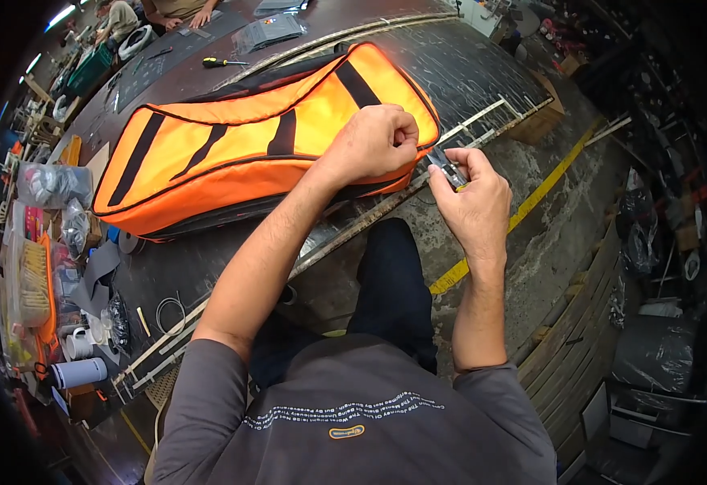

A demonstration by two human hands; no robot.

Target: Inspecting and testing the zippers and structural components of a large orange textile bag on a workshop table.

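A long bright orange bag [248,179] with black straps and black piping lies on the dark worktable. My left hand [374,144] is over the bag's right end, its fingers curled into a pinch. Whatever those fingertips may hold is too small or hidden to make out. Just off that same end of the bag, my right hand [476,198] grips a small metal tool [449,171] between thumb and fingers. The tool looks like thread snips, with its tip toward the bag; the palm hides much of it.
A yellow-and-black screwdriver [223,62] and grey plastic packets [271,32] lie beyond the bag. At the left are a white mug [79,345], a grey-white bottle [77,373] and a wire coil [170,315]. Another person's hands [192,19] rest at the far side.
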